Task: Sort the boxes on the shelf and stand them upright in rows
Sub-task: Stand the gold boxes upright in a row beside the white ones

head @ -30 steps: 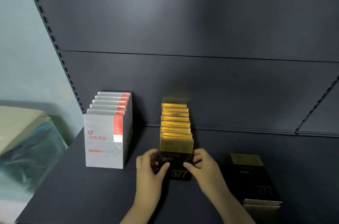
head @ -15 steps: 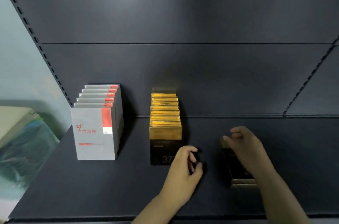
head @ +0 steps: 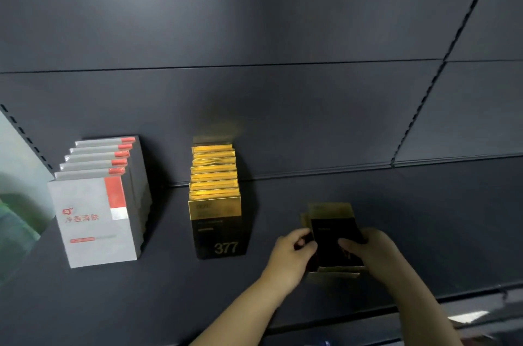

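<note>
Both hands are closing on the flat stack of black-and-gold boxes (head: 334, 243) lying on the shelf (head: 424, 232), right of the upright gold row (head: 215, 192). The left hand (head: 291, 255) and right hand (head: 368, 249) are pinching the top box's sides, fingers curled; lifting it level should be leaving the lower boxes undisturbed.

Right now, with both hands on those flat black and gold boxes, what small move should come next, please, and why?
Probably lift the top box and stand it upright. Both hands, left and right, grip it, it lies flat on another, and the black and gold row stands upright.
</note>
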